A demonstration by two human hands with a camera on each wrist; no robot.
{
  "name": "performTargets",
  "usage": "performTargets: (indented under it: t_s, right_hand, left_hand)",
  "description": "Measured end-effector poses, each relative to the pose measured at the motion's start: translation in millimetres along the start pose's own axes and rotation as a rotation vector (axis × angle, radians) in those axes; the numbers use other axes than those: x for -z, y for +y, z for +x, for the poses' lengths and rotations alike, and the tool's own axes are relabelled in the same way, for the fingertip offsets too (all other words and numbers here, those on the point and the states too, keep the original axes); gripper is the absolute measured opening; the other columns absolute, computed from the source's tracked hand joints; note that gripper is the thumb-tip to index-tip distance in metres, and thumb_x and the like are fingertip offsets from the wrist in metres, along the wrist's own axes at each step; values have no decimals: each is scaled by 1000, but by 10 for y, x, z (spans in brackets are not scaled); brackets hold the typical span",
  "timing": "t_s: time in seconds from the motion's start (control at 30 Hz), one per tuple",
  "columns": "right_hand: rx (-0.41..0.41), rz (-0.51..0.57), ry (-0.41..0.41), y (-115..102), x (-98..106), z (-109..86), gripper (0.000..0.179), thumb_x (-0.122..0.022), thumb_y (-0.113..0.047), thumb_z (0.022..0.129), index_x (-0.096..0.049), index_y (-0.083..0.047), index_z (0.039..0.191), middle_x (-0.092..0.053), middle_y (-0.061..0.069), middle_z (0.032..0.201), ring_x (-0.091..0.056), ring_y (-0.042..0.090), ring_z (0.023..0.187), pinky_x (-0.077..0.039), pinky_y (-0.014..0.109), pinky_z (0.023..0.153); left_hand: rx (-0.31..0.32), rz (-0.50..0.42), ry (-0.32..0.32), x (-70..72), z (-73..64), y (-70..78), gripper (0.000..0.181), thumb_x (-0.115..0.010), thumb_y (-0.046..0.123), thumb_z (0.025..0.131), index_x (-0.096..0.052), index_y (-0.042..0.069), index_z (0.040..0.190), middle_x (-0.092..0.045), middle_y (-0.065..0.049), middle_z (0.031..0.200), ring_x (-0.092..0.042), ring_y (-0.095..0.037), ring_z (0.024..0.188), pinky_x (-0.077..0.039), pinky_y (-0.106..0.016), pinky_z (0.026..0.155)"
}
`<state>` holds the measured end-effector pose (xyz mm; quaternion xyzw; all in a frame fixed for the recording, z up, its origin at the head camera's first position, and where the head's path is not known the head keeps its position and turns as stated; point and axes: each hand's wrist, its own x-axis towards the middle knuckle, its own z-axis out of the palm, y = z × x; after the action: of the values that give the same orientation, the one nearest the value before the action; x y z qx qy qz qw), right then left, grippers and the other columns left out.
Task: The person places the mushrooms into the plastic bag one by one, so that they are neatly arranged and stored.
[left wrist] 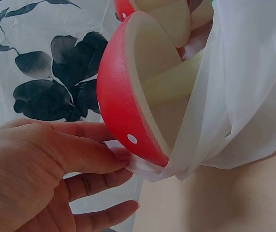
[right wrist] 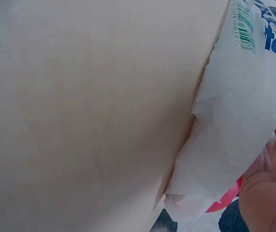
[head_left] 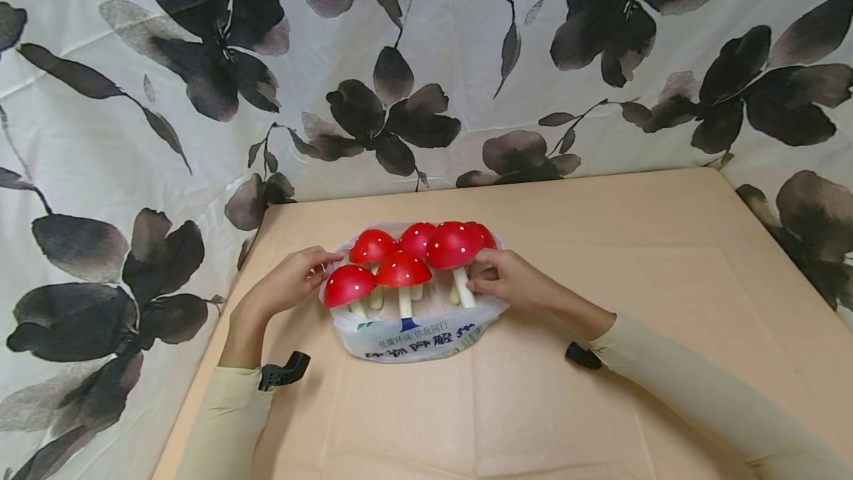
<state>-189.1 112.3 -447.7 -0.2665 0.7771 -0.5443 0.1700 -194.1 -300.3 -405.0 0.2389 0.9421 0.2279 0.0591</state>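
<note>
Several toy mushrooms with red, white-dotted caps and pale stems stand together in a white plastic bag, its sides pushed down around them. Blue and green print runs along the bag's front. At the bag's left rim, my left hand pinches the plastic between thumb and index finger, beside the leftmost mushroom cap. My right hand holds the bag's right rim with bent fingers, close to a mushroom stem. In the right wrist view its fingertips are mostly hidden behind the bag.
Beneath the bag lies a light tan table surface. A white cloth with dark flowers hangs behind it and shows at the left and right sides. Each wrist carries a black strap piece.
</note>
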Motion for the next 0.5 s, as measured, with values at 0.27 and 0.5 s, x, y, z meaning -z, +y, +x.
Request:
performTargets:
  t_s: [0.27,0.5]
  right_hand:
    - [-22,33,-175,28,66,-43,42,-68,-2,94,-60,-3,136,-63,18,129,-68,32,115,-57,35,90]
    - [-7,-180,-117,-121,303,-40,25,-68,4,91,-75,-6,112,-72,8,112,-64,27,108,-57,30,87]
  left_hand:
    - [5,5,6,-2,-3,11,40,-63,-13,87,-71,0,124,-62,-3,88,-56,-19,80,-52,-30,73]
    - [0,5,-3,0,-4,19,36,-64,-8,90,-70,-1,125,-63,-11,89,-57,-19,83,-53,-33,76]
